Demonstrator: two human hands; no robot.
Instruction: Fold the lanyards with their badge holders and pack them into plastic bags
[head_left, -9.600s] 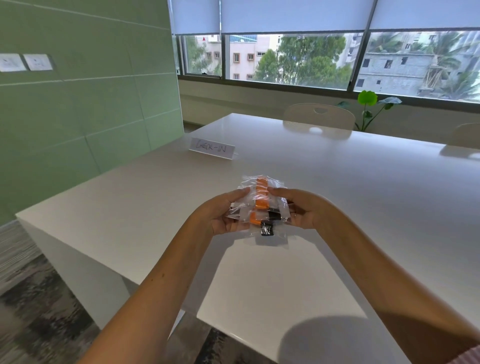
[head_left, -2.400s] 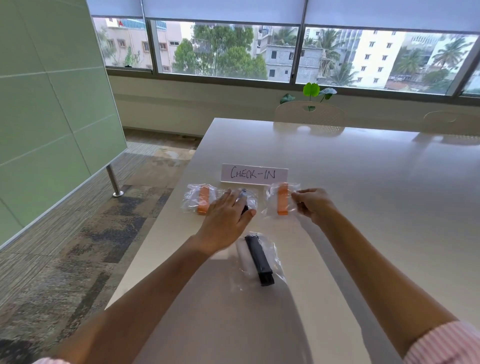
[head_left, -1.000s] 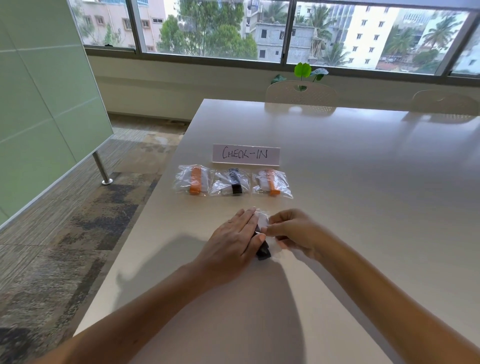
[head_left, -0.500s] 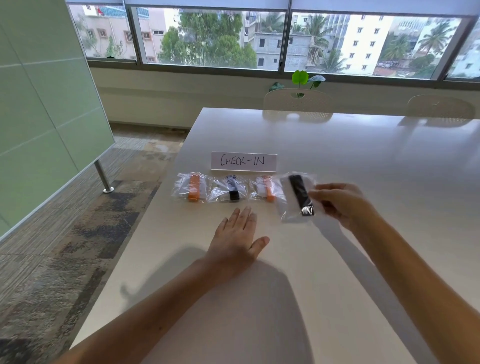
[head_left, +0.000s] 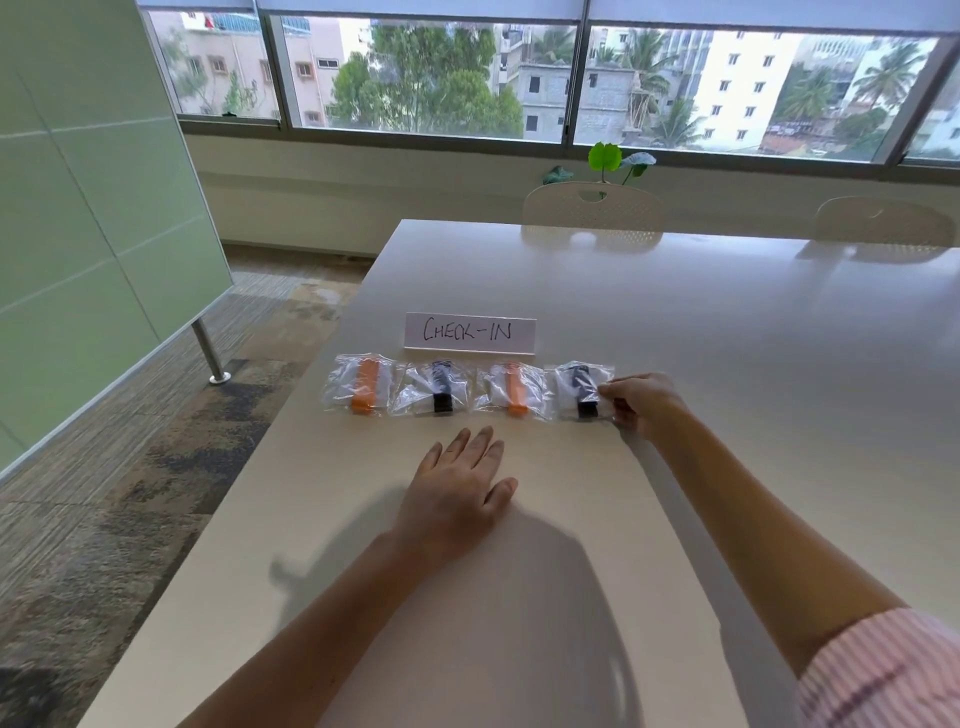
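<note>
On the white table (head_left: 727, 364), four bagged lanyards lie in a row near the left edge, just before the CHECK-IN card (head_left: 470, 332), apparently for handout. The left hand (head_left: 457, 493) rests flat, fingers straight. The right hand (head_left: 636, 397) pinches the fourth bag (head_left: 582, 387), at the row's right end; bare tabletop lies rightward.

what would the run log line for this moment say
left hand: flat on table | right hand: pinching fourth bag at row's right end | row: orange, black, orange, black

Probably an office meeting room – long white table (head_left: 727, 364), CHECK-IN sign (head_left: 469, 332)
</note>
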